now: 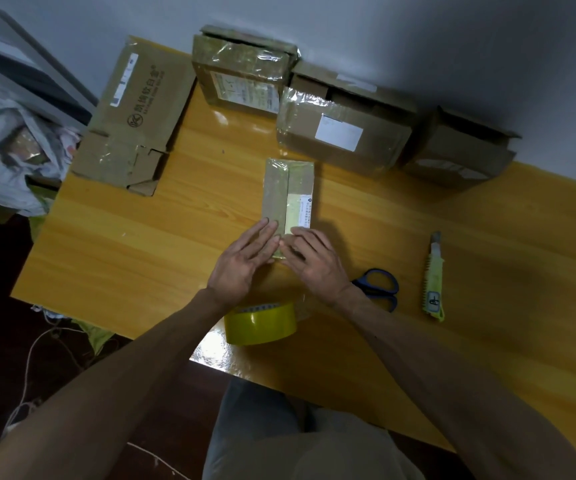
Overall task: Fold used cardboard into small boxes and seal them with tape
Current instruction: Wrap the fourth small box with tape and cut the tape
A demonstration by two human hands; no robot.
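A small flat cardboard box (288,190) lies in the middle of the yellow wooden table (141,237), taped along its centre seam and bearing a pale label. My left hand (245,261) and my right hand (312,259) press on its near end with straight fingers, side by side. A roll of yellow tape (260,323) stands at the table's near edge, just under my wrists; a clear strip runs from it up toward the box.
Blue-handled scissors (378,289) and a yellow utility knife (433,278) lie to the right. A flattened carton (130,116) sits at the back left. Several taped boxes (338,133) line the wall. A plastic bag (9,147) lies off the table's left.
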